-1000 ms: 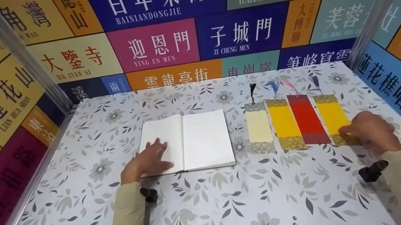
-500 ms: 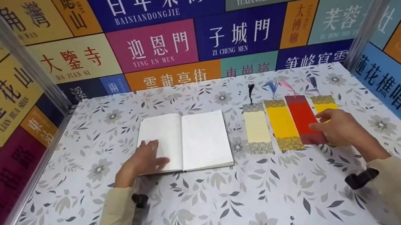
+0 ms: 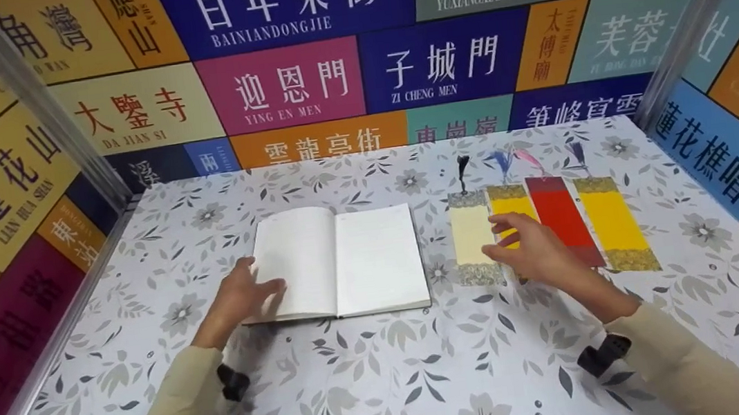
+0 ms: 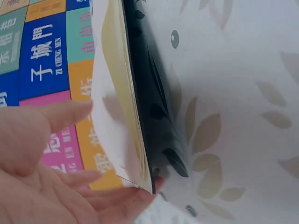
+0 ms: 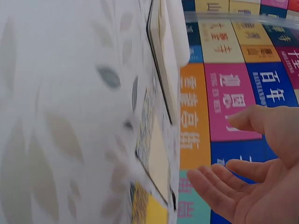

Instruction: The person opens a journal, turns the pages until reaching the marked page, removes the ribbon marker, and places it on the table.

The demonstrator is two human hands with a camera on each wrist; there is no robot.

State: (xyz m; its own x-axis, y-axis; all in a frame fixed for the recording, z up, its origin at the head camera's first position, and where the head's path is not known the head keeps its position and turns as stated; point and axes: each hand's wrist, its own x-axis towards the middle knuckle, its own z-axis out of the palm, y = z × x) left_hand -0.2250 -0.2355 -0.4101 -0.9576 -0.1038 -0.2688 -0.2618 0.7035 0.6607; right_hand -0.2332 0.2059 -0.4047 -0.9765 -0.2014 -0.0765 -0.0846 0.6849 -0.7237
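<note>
An open notebook with blank white pages lies on the table, its left pages bulging slightly. My left hand is at the notebook's left edge. In the left wrist view its fingers reach the cover's edge, with the thumb spread above the page. To the right, tasselled bookmarks lie in a row: cream, yellow, red and another yellow one. Above the cream and left yellow bookmarks hovers my right hand, thumb and fingers apart, holding nothing. It partly hides the left yellow bookmark.
A floral-patterned cloth covers the table. Behind and beside it stand panels printed with coloured signs, with clear upright posts at the corners. A black wrist camera sits at each sleeve.
My right hand has moved left from the far-right yellow bookmark across the red one. My left hand has slid left off the page to the notebook's edge, and the left pages bulge more.
</note>
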